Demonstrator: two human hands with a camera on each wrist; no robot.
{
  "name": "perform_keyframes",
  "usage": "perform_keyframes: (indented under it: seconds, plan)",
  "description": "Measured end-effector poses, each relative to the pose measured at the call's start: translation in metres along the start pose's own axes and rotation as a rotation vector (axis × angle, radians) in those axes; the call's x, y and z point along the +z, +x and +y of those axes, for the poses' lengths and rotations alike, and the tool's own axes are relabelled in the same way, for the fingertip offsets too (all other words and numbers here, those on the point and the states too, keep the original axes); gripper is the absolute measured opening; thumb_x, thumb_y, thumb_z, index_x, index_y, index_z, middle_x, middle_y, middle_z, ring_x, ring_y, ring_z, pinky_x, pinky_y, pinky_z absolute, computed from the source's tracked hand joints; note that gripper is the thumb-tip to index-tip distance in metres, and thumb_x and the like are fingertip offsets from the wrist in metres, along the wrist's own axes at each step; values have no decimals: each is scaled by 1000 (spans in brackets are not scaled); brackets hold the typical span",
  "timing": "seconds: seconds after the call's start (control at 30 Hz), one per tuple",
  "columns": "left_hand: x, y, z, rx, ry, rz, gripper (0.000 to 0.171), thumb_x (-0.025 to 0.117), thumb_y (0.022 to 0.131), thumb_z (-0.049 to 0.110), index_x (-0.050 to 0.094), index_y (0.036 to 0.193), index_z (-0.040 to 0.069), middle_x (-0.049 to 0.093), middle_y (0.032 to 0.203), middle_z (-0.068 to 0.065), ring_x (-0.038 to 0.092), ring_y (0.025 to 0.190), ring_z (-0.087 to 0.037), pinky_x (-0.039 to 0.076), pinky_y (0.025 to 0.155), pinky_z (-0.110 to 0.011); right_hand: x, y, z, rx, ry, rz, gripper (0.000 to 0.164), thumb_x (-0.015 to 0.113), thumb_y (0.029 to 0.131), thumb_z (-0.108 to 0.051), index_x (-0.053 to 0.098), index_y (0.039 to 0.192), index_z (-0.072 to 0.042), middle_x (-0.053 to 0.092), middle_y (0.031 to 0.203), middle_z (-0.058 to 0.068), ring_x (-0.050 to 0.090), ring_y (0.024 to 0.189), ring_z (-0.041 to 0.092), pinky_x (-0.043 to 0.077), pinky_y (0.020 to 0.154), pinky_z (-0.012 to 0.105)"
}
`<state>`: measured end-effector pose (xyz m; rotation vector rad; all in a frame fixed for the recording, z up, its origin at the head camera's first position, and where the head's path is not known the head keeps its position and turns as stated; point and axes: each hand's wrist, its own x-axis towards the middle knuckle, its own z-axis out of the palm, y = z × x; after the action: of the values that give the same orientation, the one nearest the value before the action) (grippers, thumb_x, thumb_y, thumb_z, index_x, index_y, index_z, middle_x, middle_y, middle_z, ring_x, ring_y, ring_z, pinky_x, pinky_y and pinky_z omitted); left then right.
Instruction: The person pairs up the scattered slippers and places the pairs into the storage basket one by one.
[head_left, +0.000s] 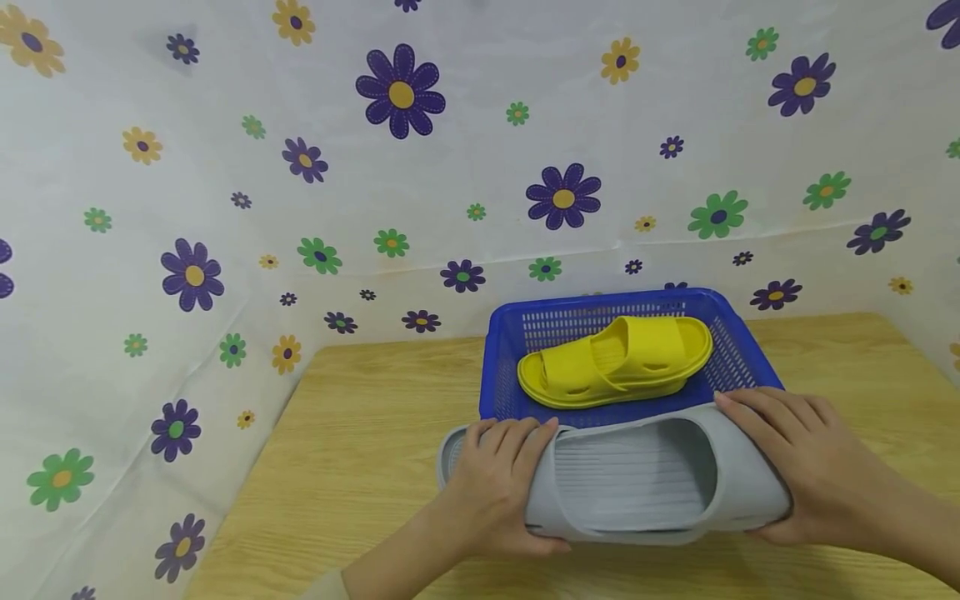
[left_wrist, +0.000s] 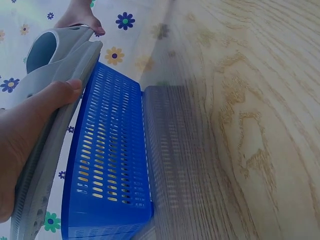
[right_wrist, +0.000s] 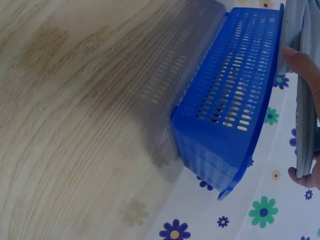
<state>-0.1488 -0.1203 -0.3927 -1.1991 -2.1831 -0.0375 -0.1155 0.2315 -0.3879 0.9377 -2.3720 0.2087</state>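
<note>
A pair of light grey slippers (head_left: 637,475), laid one against the other, is held on its side above the table, in front of the basket. My left hand (head_left: 498,492) grips the left end, fingers over the upper edge and thumb beneath; in the left wrist view that thumb (left_wrist: 65,92) lies along the sole. At the other end my right hand (head_left: 810,467) holds on, its fingers over the top. Just behind, yellow slippers (head_left: 622,358) lie stacked in a blue plastic basket (head_left: 491,358). The grey slippers cover the basket's front in the head view.
The basket stands toward the back of a wood-grain table (head_left: 360,433). Behind and to the left hangs a white sheet (head_left: 465,167) printed with purple, green and yellow flowers. Both wrist views show the basket's slotted side wall (left_wrist: 107,140) and its reflection on the tabletop.
</note>
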Motion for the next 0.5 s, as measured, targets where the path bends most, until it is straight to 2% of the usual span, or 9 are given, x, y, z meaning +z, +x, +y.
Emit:
perform_keyframes:
  seconds: [0.2, 0.37, 0.5]
  plan:
    - [-2, 5, 2, -4, -3, -23, 114, 61, 52, 83, 47, 133, 4, 59, 115, -7, 56, 102, -21, 46, 84, -42, 0, 4, 0, -30, -14, 24, 107, 41, 67, -84, 44, 136, -2, 50, 125, 15, 45, 110, 30, 37, 79, 46]
    - [-3, 8, 3, 1, 11, -28, 117, 61, 51, 84, 47, 133, 3, 59, 115, -8, 56, 101, -22, 45, 84, -41, -1, 4, -1, -32, 6, 14, 104, 44, 68, -82, 45, 136, -3, 50, 125, 14, 45, 109, 30, 37, 80, 46]
    - [-3, 10, 4, 13, 22, -16, 119, 60, 49, 85, 46, 134, 2, 59, 115, -8, 57, 101, -22, 45, 83, -41, -1, 6, -3, -49, 11, 18, 98, 41, 73, -79, 45, 136, -4, 51, 124, 13, 45, 109, 29, 36, 80, 45]
